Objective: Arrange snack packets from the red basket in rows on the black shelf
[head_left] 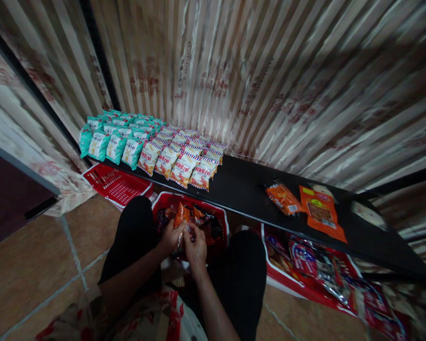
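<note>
My left hand (172,237) and my right hand (196,245) meet over a red basket between my knees. Both have their fingers closed on a small orange snack packet (181,215), whose lower end looks clear or silvery. Beneath my hands, the red basket (226,226) with a white rim holds several dark and orange snack packets (208,220). Part of its contents is hidden by my hands.
A long black shelf (241,177) carries rows of teal packets (115,147) and white-orange packets (184,166). Two orange bags, one large (321,213), lie toward its right. Red baskets stand at left (115,182) and right (294,279), the right one filled with packets. Curtains hang behind.
</note>
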Motion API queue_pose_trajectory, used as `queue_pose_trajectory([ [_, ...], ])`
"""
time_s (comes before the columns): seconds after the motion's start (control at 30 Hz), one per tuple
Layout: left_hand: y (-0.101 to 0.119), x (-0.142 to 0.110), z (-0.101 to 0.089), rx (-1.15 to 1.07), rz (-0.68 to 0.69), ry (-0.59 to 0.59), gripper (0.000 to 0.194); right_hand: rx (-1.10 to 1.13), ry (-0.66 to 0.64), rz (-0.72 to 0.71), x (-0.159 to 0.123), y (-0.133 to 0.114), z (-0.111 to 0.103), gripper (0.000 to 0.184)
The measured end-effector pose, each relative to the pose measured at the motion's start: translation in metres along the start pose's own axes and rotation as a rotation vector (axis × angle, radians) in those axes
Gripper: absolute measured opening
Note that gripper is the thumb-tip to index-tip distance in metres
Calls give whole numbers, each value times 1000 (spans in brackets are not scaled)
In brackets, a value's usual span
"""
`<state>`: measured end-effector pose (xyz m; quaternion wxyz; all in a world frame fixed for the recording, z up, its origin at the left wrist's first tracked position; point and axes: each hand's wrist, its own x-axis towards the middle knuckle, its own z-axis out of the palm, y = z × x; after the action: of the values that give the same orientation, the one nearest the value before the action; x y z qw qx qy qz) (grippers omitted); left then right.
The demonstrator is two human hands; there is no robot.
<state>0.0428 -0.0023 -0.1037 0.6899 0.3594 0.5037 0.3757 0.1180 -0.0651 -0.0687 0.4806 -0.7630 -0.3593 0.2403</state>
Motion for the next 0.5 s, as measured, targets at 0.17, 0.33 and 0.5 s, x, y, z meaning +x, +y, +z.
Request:
queue_pose_trajectory([
  [0.17,9,-4,1,-116,-6,-58,50,36,1,4,1,3,-2,46],
  [0.33,24,-15,1,-139,-16,-131,62,118,4,180,3,10,-4,59],
  [0.5,23,-20,0,-142,-64,-120,65,488,-222,452,-5,16,-3,53],
])
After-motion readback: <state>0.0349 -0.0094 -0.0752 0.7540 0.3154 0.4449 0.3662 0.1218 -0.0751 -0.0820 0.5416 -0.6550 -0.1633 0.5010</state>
